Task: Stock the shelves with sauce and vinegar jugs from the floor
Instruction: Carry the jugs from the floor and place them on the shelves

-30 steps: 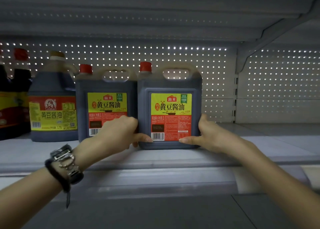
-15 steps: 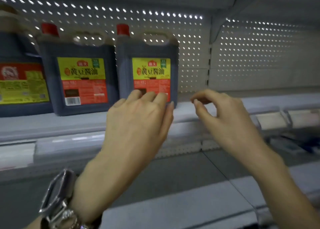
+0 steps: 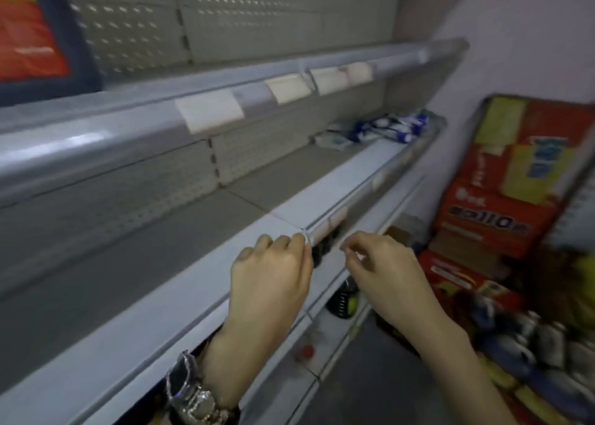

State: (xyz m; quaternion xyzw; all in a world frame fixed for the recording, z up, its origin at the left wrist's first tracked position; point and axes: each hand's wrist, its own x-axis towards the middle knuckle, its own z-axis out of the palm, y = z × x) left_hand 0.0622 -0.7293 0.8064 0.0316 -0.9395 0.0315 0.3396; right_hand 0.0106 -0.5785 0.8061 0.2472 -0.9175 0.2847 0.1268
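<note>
Both of my hands hang in front of the grey shelves and hold nothing. My left hand [image 3: 273, 273], with a watch on its wrist, has loosely curled fingers over the front edge of the middle shelf [image 3: 193, 296]. My right hand [image 3: 383, 263] floats just to its right, fingers bent and relaxed. A corner of a dark soy sauce jug [image 3: 35, 38] with a red and yellow label shows at the top left, standing on the upper shelf [image 3: 128, 128]. A dark bottle [image 3: 343, 302] stands on a low shelf under my hands.
Blue and white packets [image 3: 386, 128] lie at the far end of the middle shelf. Red and yellow cartons [image 3: 508, 183] are stacked against the wall at right, with packs of bottles [image 3: 531, 344] on the floor below them. Price tag holders [image 3: 209, 112] line the upper shelf edge.
Both hands let go of the right jug on the upper shelf and dropped away. My view swung right and down, so the jugs slid out to the top left.
</note>
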